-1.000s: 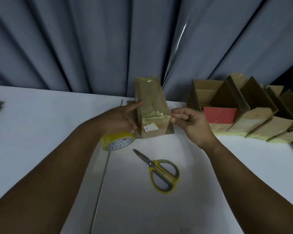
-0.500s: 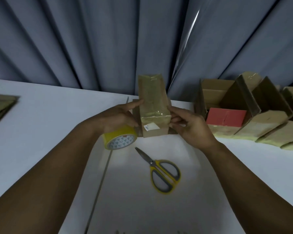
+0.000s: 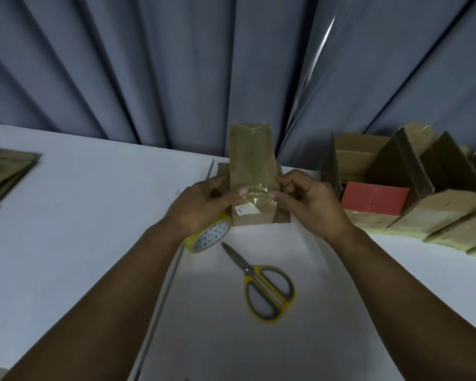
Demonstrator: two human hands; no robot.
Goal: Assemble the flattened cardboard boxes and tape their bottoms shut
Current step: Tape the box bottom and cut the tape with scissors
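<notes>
Now my right hand joins my left hand on the box, from 3 o'clock. Both curl round it, thumbs pressing tape flat. I think the bottom is nearly sealed.

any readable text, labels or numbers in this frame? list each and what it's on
On the box, a white sticker: dark print, too small to read.
On the tape roll: triangle pattern on the core, no words.
On the scissors and the red box: no text visible.
Nothing here can be read.
</notes>
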